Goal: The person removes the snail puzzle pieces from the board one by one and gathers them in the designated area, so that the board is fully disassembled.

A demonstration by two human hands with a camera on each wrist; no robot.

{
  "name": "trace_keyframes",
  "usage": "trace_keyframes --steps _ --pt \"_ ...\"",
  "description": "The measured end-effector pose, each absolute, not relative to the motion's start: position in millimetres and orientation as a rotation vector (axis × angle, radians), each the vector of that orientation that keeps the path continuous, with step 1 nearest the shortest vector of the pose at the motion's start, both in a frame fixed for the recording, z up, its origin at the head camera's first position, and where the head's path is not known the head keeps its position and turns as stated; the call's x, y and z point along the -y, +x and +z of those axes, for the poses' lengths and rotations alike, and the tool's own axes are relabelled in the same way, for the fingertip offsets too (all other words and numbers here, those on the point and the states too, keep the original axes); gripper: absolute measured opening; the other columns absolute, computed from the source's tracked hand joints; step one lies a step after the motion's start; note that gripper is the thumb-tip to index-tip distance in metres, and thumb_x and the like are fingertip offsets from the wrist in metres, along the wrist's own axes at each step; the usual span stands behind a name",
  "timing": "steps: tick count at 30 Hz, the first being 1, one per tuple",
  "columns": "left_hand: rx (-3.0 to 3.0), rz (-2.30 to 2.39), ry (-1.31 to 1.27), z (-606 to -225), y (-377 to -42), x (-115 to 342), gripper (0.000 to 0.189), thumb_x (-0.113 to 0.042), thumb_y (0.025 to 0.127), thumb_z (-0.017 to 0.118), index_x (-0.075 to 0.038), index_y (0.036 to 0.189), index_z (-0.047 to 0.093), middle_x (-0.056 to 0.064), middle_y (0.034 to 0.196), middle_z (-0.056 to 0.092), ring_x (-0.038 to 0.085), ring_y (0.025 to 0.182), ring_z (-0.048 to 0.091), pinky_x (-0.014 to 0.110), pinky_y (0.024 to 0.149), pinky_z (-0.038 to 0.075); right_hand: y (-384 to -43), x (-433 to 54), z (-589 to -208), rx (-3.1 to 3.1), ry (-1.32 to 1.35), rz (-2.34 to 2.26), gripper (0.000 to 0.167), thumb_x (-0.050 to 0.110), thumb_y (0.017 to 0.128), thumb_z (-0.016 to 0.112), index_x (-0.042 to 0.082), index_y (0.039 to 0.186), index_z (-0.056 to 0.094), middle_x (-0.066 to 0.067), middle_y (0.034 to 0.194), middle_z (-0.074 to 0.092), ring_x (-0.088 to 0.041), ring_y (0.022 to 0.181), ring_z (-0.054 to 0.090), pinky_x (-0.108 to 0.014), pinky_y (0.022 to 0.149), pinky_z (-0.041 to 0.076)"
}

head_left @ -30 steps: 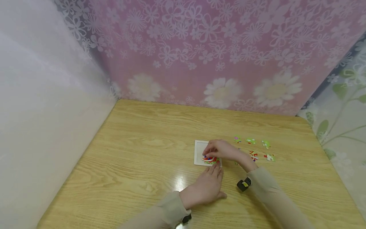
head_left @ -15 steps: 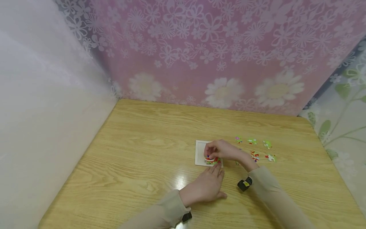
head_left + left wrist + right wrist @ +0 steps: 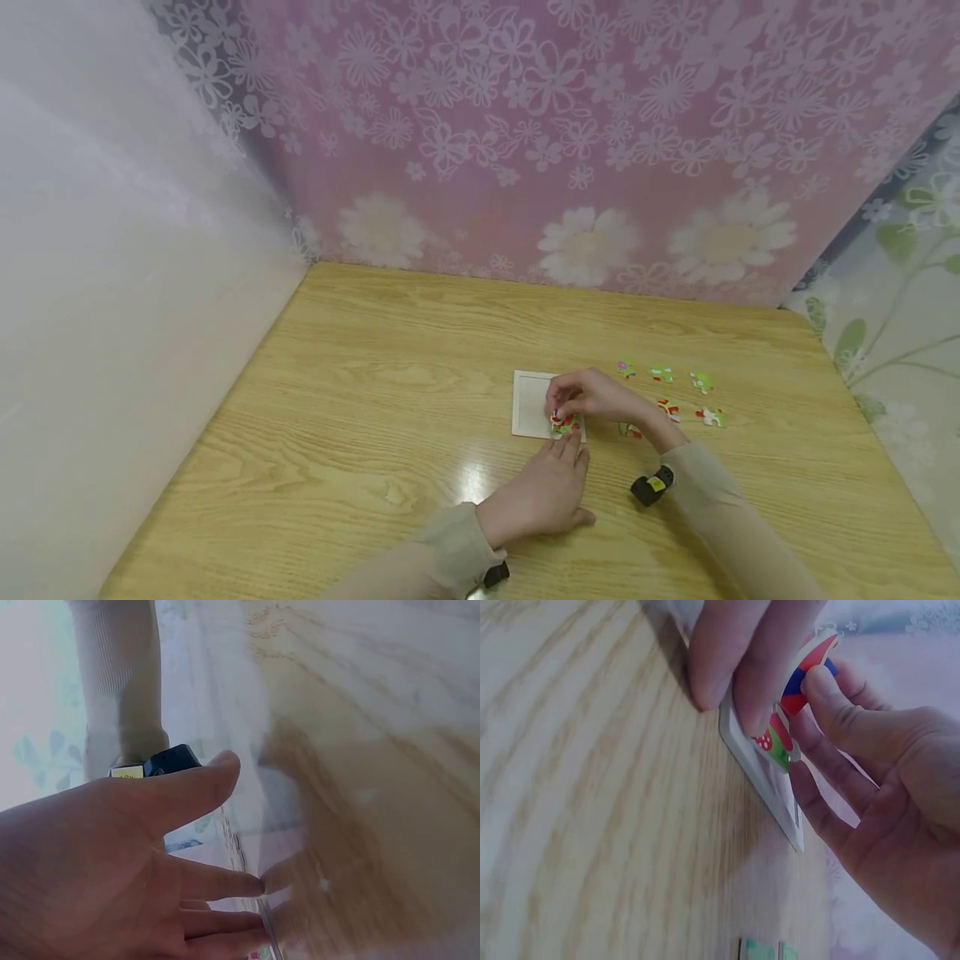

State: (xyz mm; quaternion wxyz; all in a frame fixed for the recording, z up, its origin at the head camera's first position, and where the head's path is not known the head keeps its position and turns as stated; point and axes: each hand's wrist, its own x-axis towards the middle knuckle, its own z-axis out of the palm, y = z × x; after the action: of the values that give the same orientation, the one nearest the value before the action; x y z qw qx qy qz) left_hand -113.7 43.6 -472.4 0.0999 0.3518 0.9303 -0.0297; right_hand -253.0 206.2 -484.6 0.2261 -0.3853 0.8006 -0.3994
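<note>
A white square puzzle tray [image 3: 517, 405] lies on the table in the head view. My right hand [image 3: 596, 397] is over its right half, pinching a red, blue and white jigsaw piece [image 3: 799, 684] between thumb and fingers. In the right wrist view that piece is tilted up beside a green and red jigsaw piece [image 3: 781, 744] lying in the tray. My left hand [image 3: 534, 497] has nearly straight fingers, and their tips press on the tray's near edge and the lying piece. The left wrist view shows the left thumb [image 3: 202, 784] spread away from the fingers.
Several loose jigsaw pieces lie right of the tray, among them a green and white one [image 3: 701, 382] and a red and white one [image 3: 710, 417]. Some sit partly behind the right forearm. The wooden table [image 3: 375, 417] meets a pink flowered backdrop [image 3: 465, 208].
My right hand has shifted slightly right across the tray, and the pinched piece has gone with it, now showing less of its face. The left hand has stayed nearly still.
</note>
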Motion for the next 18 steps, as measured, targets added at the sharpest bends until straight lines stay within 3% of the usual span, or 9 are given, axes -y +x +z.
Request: trace_keyframes --steps 11,18 --pt "-2.778 -0.129 1.057 -475.9 -114.9 -45.9 0.088 -0.068 0.091 0.058 -0.007 0.152 0.045 0.014 0.161 0.035 0.024 0.148 0.035 0.036 0.119 0.032 -255.3 -211.6 -485.6 -2.116 -1.029 -1.118 0.014 0.011 0.098 0.066 0.008 0.109 0.074 -0.006 0.103 0.074 -0.023 0.096 0.069 -0.030 0.085 0.056" --pt "-2.776 -0.148 1.069 -473.2 -112.5 -45.9 0.088 -0.068 0.091 0.059 -0.006 0.152 0.045 0.016 0.161 0.035 0.026 0.148 0.036 0.036 0.119 0.033 -257.5 -216.9 -485.7 -2.057 -1.064 -1.154 0.009 0.009 0.095 0.070 0.005 0.100 0.075 -0.007 0.097 0.074 -0.021 0.092 0.071 -0.030 0.084 0.058"
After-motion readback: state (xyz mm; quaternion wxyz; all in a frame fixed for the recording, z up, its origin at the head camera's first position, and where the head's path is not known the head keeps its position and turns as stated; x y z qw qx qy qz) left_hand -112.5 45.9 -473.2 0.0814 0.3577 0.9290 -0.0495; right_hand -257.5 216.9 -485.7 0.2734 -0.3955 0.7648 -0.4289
